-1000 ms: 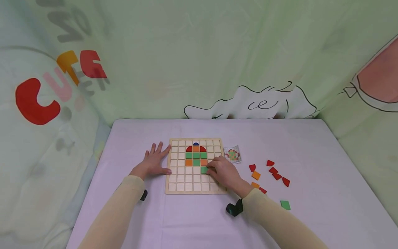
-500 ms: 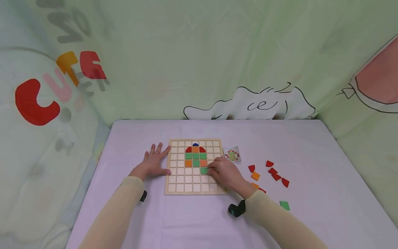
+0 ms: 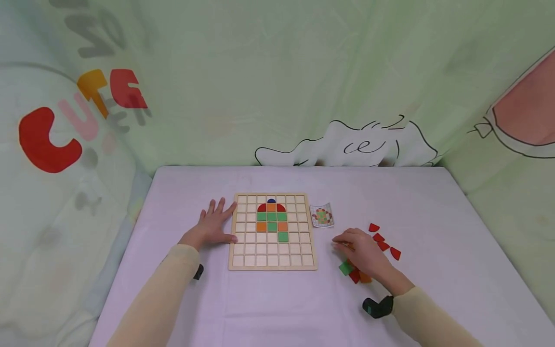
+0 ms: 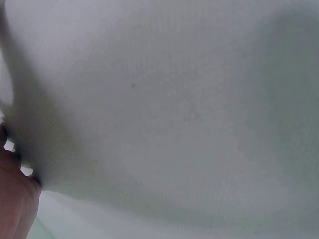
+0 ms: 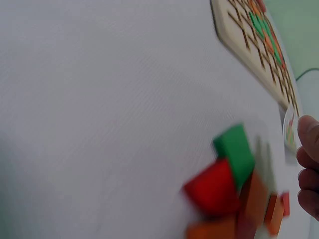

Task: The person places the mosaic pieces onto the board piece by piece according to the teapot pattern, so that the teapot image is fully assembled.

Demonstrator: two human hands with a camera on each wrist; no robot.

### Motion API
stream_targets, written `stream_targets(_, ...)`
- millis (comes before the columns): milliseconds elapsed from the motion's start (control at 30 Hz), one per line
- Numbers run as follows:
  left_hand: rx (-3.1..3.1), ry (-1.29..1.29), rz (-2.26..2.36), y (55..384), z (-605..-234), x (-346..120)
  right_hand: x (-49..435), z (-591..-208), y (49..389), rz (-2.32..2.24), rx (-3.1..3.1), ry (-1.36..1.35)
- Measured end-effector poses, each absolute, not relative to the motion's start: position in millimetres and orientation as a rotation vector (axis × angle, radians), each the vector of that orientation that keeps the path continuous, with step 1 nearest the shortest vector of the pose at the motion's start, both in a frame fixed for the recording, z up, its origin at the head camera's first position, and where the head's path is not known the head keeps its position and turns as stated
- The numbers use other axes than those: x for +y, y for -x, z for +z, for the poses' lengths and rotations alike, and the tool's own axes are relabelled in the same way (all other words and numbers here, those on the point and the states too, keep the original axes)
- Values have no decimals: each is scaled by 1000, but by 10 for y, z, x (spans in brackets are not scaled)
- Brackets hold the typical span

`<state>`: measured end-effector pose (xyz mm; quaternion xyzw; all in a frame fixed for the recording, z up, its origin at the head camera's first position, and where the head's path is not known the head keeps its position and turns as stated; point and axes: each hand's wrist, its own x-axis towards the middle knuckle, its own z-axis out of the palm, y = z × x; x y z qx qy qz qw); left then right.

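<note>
A wooden grid board (image 3: 250, 261) lies on the table, bearing a figure of coloured tiles: a blue half-round (image 3: 271, 201) at the top, red corner pieces, and orange and green squares. My left hand (image 3: 211, 226) has its fingers spread, with thumb and forefinger at the board's left edge. My right hand (image 3: 362, 250) hovers right of the board over loose tiles, thumb and fingers loosely bent and no tile visible between them. Below it lie a green tile (image 3: 345, 268), a red tile (image 3: 354, 275) and an orange tile (image 3: 365, 278); the hand hides others.
A small pattern card (image 3: 322, 215) lies against the board's right edge. Several red tiles (image 3: 395, 253) are scattered beyond my right hand. A patterned cloth (image 3: 208, 96) hangs behind the table.
My right hand has left the green tile at the lower right of the figure and moved right, over the loose tiles. That green tile stays on the board. My left hand keeps its place.
</note>
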<state>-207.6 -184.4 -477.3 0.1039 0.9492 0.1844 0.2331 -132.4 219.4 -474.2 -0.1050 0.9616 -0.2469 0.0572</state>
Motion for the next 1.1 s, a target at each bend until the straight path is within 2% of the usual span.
stream_targets(367, 2608, -279, 514, 2073, -4775, -1853, 2769, -4767, 980, -683, 3002, 229)
stream_targets(633, 2599, -314, 529, 2087, -4773, -1867, 3129, -4821, 718, -653, 2993, 47)
stream_targets(1100, 2588, -316, 538, 2096, -4786, -1853, 3398, -4994, 371, -686, 3013, -64)
